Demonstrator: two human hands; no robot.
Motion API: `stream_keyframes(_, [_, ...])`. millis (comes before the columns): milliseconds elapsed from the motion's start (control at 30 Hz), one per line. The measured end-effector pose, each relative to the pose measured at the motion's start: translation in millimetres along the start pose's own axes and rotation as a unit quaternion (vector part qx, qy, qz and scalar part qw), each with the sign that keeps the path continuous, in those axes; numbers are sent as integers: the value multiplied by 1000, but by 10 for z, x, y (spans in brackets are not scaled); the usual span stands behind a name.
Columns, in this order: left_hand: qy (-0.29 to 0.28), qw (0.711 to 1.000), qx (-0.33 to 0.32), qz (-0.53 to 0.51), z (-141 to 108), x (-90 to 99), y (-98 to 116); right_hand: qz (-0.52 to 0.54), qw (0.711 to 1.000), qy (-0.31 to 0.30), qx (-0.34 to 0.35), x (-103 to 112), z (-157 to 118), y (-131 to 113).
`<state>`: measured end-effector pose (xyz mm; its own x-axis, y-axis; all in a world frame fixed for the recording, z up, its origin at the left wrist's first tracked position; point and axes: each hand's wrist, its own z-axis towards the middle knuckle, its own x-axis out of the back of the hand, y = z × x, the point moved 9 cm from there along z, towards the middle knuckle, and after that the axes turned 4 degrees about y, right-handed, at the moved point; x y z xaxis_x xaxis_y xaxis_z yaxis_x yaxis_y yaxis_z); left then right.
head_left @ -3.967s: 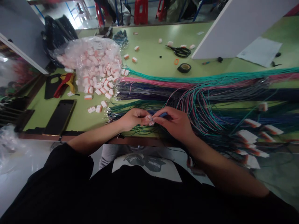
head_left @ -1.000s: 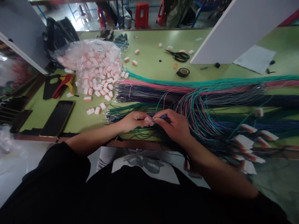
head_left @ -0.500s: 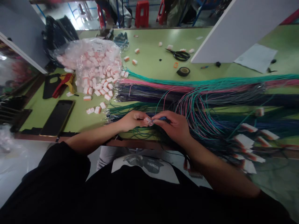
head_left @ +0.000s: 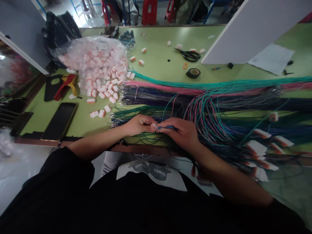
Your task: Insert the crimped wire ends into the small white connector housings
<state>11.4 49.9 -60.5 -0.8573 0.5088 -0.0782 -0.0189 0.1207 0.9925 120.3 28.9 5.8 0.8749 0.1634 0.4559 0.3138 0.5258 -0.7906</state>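
Note:
My left hand (head_left: pixel 136 125) pinches a small white-and-orange connector housing (head_left: pixel 154 125) near the table's front edge. Fingertip to fingertip with it, my right hand (head_left: pixel 184 132) is closed on a thin blue piece (head_left: pixel 167 127), which reaches up to the connector. Whether that piece is a wire or a slim tool cannot be made out. Green and pink wires (head_left: pixel 207 113) spill down in loops beside my right hand. Behind both hands lies a long bundle of dark wires (head_left: pixel 151 95) with bare metal ends at the left.
A clear bag of connectors (head_left: pixel 97 61) spills at back left. Nearby are a phone (head_left: pixel 59 122) and red-yellow pliers (head_left: pixel 65 86). Scissors (head_left: pixel 190 56) and black tape (head_left: pixel 193 73) lie at the back. Wired connectors (head_left: pixel 257 148) pile at right. A white panel (head_left: pixel 234 35) stands at back right.
Both hands stay together at the connector, with only slight finger movement. More of the blue piece shows in my right hand. The whole view has shifted slightly.

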Motion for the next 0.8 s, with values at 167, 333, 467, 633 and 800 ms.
stream_keyframes(167, [13,1000,9,3,5,42,6,0,1000,-7,23,14,77,-38])
stream_keyframes(333, [18,999,37,15,11,65,-5,-39,995,-61,-64,5,172,128])
stream_keyframes(467, [27,998,49,17,15,68,-4,-96,989,-78,-78,-20,162,191])
stream_keyframes(633, [32,998,49,2,19,45,-4,-121,988,-90,-34,-89,137,166])
stream_keyframes(800, [44,998,54,4,11,47,-24,-133,984,-116,-4,-177,137,174])
